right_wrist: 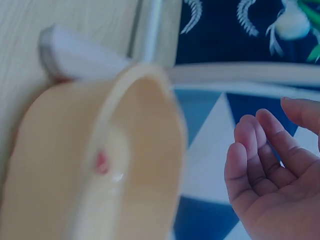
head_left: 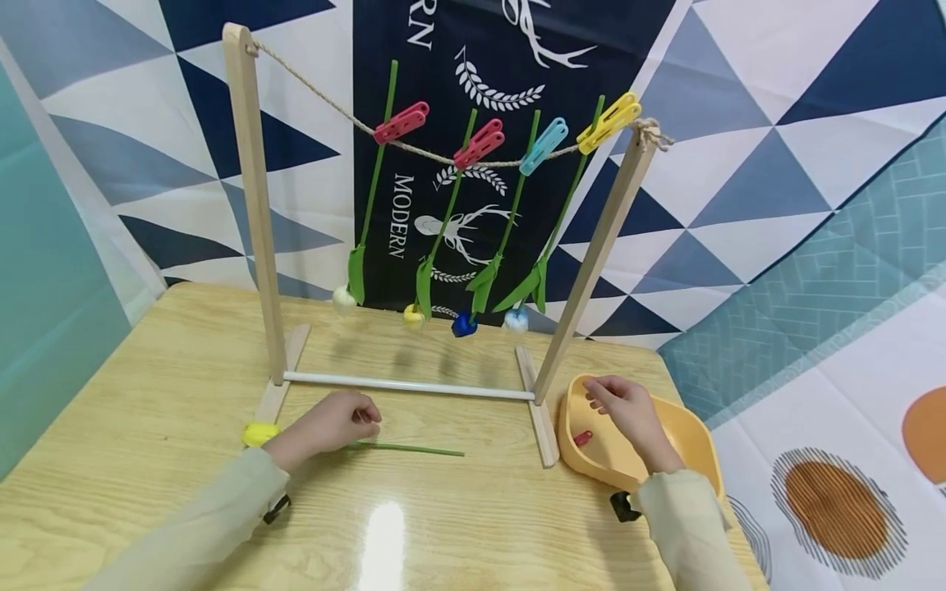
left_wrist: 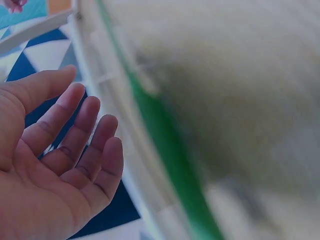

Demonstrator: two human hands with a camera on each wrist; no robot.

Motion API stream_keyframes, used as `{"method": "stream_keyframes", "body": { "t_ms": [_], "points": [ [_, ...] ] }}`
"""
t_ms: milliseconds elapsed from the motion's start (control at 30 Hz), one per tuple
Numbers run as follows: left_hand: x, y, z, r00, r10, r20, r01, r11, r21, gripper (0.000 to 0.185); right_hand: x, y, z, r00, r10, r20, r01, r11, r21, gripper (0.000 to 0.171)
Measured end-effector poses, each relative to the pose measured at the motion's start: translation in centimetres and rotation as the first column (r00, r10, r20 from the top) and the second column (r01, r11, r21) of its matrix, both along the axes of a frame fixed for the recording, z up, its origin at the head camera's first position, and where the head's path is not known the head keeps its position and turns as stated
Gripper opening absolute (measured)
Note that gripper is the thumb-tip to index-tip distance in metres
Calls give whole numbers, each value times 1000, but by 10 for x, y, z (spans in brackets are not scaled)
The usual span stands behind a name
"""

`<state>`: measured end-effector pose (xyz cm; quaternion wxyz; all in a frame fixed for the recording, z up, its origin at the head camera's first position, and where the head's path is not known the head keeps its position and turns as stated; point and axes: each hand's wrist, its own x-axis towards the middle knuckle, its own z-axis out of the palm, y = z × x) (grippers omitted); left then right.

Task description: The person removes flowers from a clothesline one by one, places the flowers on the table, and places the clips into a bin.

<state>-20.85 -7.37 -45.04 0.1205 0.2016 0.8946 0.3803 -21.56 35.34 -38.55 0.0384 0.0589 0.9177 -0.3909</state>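
A pale wooden table (head_left: pixel 148 460) carried a small drying rack (head_left: pixel 254 213), two upright posts joined by a white rod at the base and a sagging rope (head_left: pixel 325 94) across the top. From that rope four artificial flowers hung head down, each pinned by a clothes peg: two red pegs (head_left: pixel 401 122), a blue peg (head_left: pixel 543 146) and a yellow peg (head_left: pixel 609 122). At the right foot of the rack sat a yellow bowl (head_left: pixel 687 431) with one more red peg (head_left: pixel 582 438) lying in it. A fifth flower (head_left: pixel 259 433), yellow-headed with a thin green stem, lay flat on the table in front of the rack. The person's left hand (head_left: pixel 336 420) rested over the stem near its head, the fingers bent down toward it; from the wrist view the palm looked open and the fingers loose, so I could not tell that it had closed on the stem at all. The right hand (head_left: pixel 628 408) hovered inside the bowl just above the spare peg, fingers relaxed and holding nothing. To my eye the work stood at the fifth flower, with both pieces being reached for and neither yet lifted. The next move seemed to call for a firm pinch on the thin stem and a squeeze on the peg's tail end, so its mouth could open over rope and stem together.
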Motion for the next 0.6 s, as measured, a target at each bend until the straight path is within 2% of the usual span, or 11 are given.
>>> {"method": "stream_keyframes", "body": {
  "t_ms": [100, 167, 333, 500, 600],
  "points": [
    [-6, -8, 21, 999, 48, -19, -48, 999, 2, 15, 0, -13, 13, 999, 35, -9, -35, 999, 7, 47],
    [-11, -14, 39, 995, 78, -68, -77, 997, 18, 16, 0, -24, 23, 997, 71, -9, -71, 997, -1, 47],
    [-26, -27, 82, 969, 164, -186, -153, 986, 70, 18, -4, -49, 49, 979, 198, -40, -199, 980, -9, 41],
    [-37, -32, 124, 948, 251, -196, -233, 966, 114, 26, -9, -68, 76, 952, 290, -99, -293, 956, -20, 34],
    [-43, -32, 148, 928, 303, -216, -273, 949, 158, 28, -12, -77, 95, 942, 316, -110, -320, 947, -25, 33]
  ]
}}
